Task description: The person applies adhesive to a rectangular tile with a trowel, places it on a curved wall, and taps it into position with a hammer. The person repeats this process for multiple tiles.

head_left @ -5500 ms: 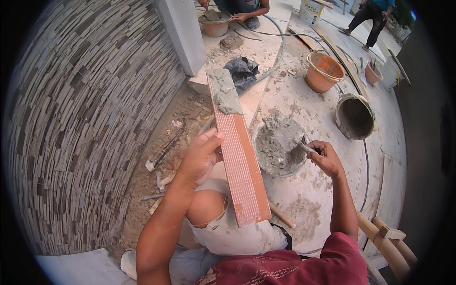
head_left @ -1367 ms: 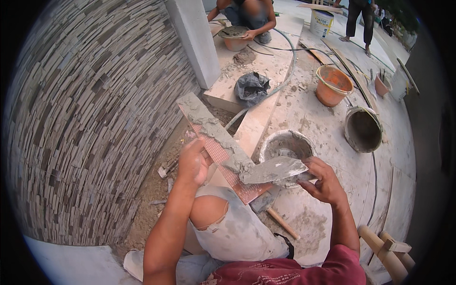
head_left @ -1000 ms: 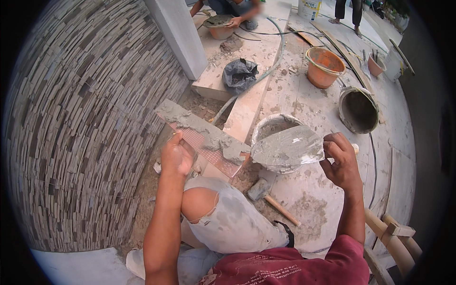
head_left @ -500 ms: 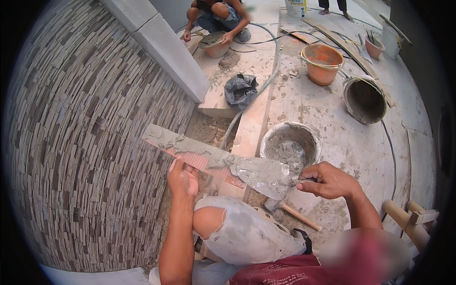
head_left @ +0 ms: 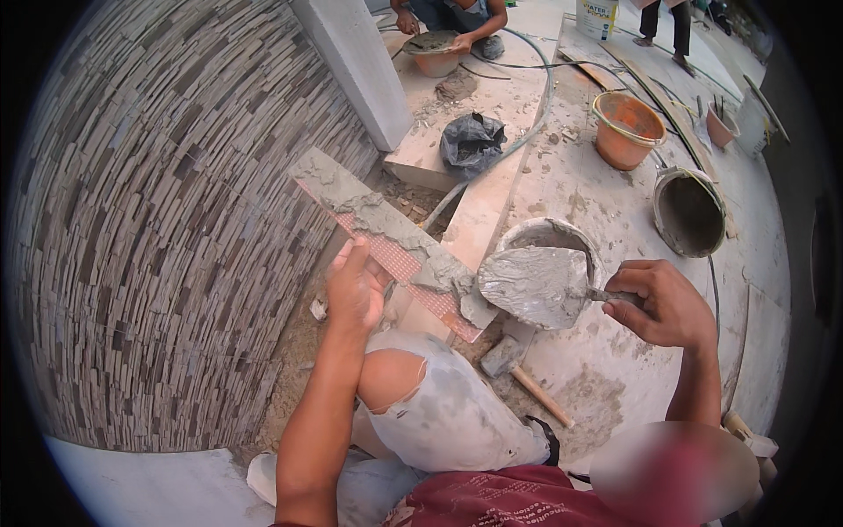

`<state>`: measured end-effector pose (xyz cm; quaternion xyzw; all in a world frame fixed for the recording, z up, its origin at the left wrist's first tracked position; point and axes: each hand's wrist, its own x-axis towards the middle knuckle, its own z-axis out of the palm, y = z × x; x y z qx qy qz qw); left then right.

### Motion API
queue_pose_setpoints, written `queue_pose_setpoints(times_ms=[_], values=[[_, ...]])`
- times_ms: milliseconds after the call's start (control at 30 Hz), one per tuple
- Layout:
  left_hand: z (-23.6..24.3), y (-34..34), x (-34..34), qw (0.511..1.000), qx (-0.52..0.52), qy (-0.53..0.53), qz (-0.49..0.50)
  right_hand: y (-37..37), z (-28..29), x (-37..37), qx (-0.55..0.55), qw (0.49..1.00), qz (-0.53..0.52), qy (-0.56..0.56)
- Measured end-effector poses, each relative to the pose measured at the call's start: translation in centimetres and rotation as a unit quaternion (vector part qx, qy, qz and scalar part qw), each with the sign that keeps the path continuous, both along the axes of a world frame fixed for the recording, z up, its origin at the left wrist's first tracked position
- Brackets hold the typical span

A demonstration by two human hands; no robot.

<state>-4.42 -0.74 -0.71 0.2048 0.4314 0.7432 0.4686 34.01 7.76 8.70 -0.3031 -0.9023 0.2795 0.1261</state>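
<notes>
I see wet grey mortar, lumpy and matt, smeared along the tile strip (head_left: 386, 233), whose orange back looks finely ribbed. My metal trowel (head_left: 537, 285) is coated in it. The wall (head_left: 149, 237) is rough stacked stone; the floor (head_left: 606, 386) is dusty concrete.

A building site, likely outdoors: a curved wall (head_left: 167, 246) clad in narrow stone strips, dusty concrete ground, mortar-caked buckets (head_left: 689, 211), a hose (head_left: 527, 114), a hammer (head_left: 525, 378), and another worker (head_left: 452, 18) crouching over a mortar pan (head_left: 432, 48).
</notes>
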Motion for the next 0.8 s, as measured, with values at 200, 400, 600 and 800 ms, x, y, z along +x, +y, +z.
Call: queue_pose_setpoints(times_ms=[200, 400, 600, 800], values=[[0.5, -0.2, 0.7, 0.997, 0.013, -0.027, -0.071, 0.2, 1.9, -3.4, 0.092, 0.992, 0.015, -0.09], [0.2, -0.7, 0.8, 0.991, 0.011, -0.004, -0.135, 1.1, 3.4, -4.9, 0.134, 0.989, -0.038, -0.06], [0.0, -0.4, 1.2, 0.988, 0.002, 0.01, -0.151, 2.7, 1.8, -6.3, 0.058, 0.991, 0.031, -0.119], [-0.1, -0.8, 0.6, 0.996, -0.015, 0.043, -0.079, 2.0, 2.8, -4.9, -0.006, 0.985, -0.113, -0.131]])
